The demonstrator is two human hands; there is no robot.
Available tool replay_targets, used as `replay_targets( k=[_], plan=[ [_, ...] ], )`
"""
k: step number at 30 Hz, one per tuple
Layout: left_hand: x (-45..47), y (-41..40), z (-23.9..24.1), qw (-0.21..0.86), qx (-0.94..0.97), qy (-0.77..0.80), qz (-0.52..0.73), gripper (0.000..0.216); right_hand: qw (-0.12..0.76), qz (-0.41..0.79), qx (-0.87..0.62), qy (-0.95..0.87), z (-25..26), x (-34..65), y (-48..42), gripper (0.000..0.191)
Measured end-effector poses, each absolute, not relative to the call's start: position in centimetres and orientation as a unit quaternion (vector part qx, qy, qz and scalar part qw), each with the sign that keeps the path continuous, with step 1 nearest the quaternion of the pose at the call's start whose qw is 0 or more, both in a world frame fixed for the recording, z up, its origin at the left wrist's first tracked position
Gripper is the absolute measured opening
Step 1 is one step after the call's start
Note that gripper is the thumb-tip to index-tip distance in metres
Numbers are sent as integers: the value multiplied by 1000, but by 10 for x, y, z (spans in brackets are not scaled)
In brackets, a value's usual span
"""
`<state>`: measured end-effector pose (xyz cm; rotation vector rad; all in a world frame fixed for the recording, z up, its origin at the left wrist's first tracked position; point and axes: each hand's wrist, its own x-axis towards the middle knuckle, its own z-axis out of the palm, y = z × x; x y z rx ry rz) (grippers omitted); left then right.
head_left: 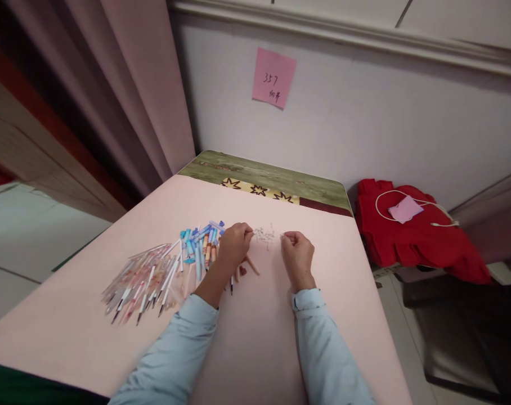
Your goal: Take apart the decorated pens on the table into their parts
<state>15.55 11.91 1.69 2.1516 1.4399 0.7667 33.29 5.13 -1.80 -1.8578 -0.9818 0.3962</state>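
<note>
My left hand (236, 242) is closed in a pinch at the left side of a small scatter of tiny whitish pieces (264, 235). Whatever lies between its fingertips is too small to name. On the other side of the scatter, my right hand (298, 257) is also pinched, with a tiny pale bit at its fingertips that I cannot make out. Blue and brown marker-like sticks (200, 247) lie beside my left hand, which partly hides them. A pinkish stick (252, 264) shows just below that hand.
Many slim clear and white pens (148, 281) are heaped on the left of the pink-covered table (255, 349). A wall with a pink note (274, 79) stands behind the table. To the right lie a red cloth (416, 236) and a white cable (380, 197).
</note>
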Motion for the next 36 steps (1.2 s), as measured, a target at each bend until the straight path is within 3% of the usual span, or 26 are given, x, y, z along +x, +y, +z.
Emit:
replay_targets(
  k=[7,20,27,32,36],
  plan=[
    [163,117,13,157,779,580,177,14,463,167,-768,-410,-18,334,53,20],
    [158,118,10,158,790,567,173,6,454,192,-749,-442,-9,332,51,17],
    [163,111,13,142,791,563,194,6,333,202,-750,-535,2,323,50,16],
    [165,103,18,140,796,569,150,27,252,160,-776,-555,13,320,48,12],
    [164,101,20,141,798,573,127,21,195,153,-788,-563,20,318,48,11]
  ],
)
